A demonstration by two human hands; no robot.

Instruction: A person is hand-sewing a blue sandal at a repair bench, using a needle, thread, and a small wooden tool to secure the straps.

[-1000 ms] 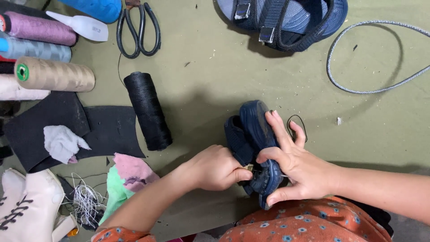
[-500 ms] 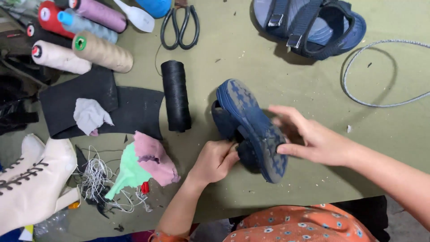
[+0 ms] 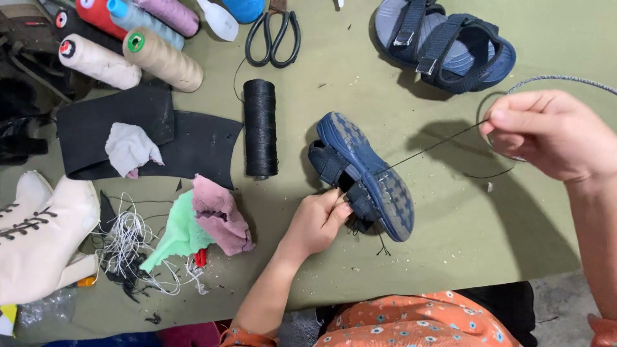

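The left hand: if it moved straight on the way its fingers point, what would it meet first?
The left hand already grips the upturned blue sandal, so it would press into that; beyond lies bare table, probably.

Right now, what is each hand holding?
Left hand: closed on the small dark blue strapped sandal.
Right hand: pinching the thin black thread, pulled taut.

Small navy sandal lies on its side at table centre, grey-checked sole facing 2 o'clock, strap side toward 8, toe toward 5. Black thread runs taut from its sole edge out toward 2 o'clock.
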